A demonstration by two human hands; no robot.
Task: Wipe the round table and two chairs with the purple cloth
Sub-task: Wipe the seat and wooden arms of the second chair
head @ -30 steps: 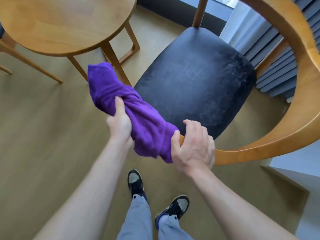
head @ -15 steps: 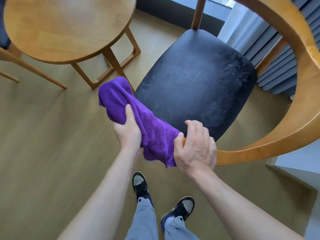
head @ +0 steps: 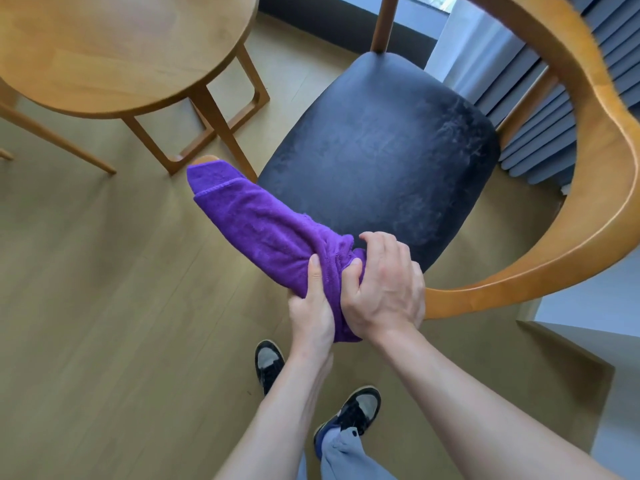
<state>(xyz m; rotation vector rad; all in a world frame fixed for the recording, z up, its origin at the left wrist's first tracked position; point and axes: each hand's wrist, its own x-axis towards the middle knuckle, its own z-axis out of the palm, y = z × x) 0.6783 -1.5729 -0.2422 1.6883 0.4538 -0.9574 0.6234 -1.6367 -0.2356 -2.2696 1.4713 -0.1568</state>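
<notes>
over the chair's wooden armrest, two hands on a purple cloth

head view: at the centre of the frame the purple cloth point(head: 273, 233) is wrapped along the curved wooden armrest point(head: 568, 237) of the chair, running from about 10 o'clock down toward 6 o'clock, with the bare tip of the armrest showing just past the cloth's upper end. left hand point(head: 311, 313) grips the lower part of the cloth, thumb laid up along the fabric, fingers curled underneath. right hand point(head: 384, 289) is clenched around the cloth and armrest just beside the left, the two hands touching. the chair's dark blue seat cushion point(head: 381, 150) lies at 1 o'clock from the hands. the round wooden table point(head: 114, 46) stands at 10 o'clock, well apart from the cloth. two dark sneakers point(head: 349, 410) stand on the wood floor point(head: 104, 323) at 6 o'clock. grey pleated curtains point(head: 540, 133) hang at 2 o'clock.
</notes>
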